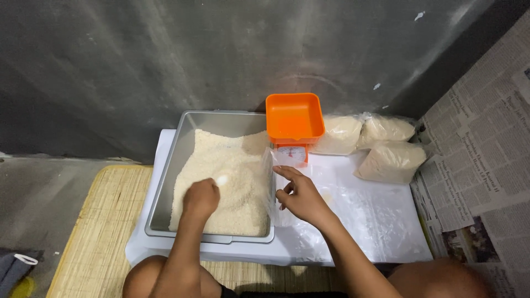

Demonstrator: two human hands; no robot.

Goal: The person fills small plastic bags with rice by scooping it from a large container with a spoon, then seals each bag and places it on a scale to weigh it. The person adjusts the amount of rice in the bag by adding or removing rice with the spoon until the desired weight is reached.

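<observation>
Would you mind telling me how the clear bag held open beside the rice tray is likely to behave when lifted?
The clear bag looks thin and wrinkled, so probably floppy; it seems to stay open only because the right hand holds its rim. Nearly empty, it is likely very light. Filled bags nearby slump, so it would probably sag once loaded.

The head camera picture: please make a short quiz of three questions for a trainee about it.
1. True or false: the left hand is in the metal tray of white grains.
2. What does the right hand hold? A) a clear plastic bag B) the orange scale C) a newspaper
3. How many filled bags lie to the right of the scale?

Key: 1. true, it grips a small white scoop there. 2. A, by its open edge. 3. Three.
</observation>
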